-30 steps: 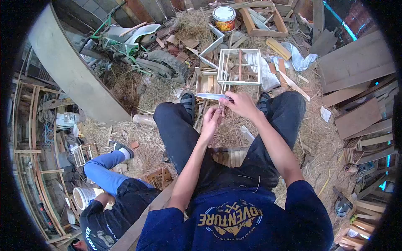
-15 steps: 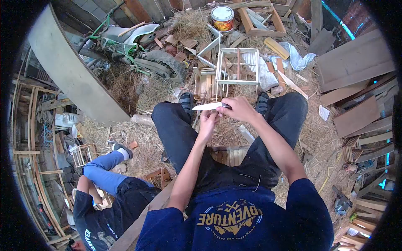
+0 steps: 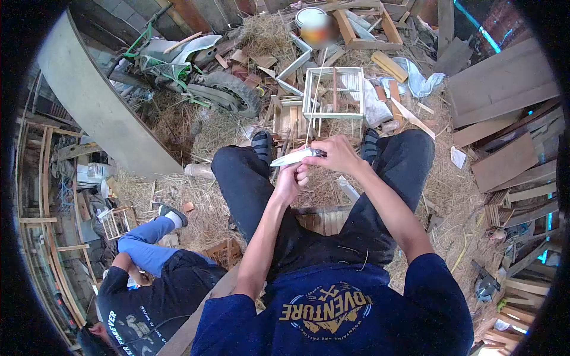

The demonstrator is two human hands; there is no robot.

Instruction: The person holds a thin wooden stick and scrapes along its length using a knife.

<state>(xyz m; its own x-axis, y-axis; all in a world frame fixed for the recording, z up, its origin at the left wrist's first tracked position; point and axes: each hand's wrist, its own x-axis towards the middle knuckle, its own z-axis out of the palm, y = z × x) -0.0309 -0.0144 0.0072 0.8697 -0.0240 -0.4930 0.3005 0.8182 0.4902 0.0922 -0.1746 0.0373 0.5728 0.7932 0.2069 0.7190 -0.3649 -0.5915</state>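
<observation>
Wooden frame point(image 3: 332, 115) stood far, same spot. Both hands had come nearer vs the earlier frame: left hand point(image 3: 289, 183) in a curled fist; right hand point(image 3: 338, 155), fingers pinching the knife point(image 3: 290, 158) by its handle. Blade tip had swung nearer, likely sliding along the stick point(image 3: 317, 86), which ran far from the left fist, apparently gripped there.

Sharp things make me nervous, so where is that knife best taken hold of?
The knife is probably best gripped by its dark handle, from the side of the right hand, because its pale blade points left.
</observation>
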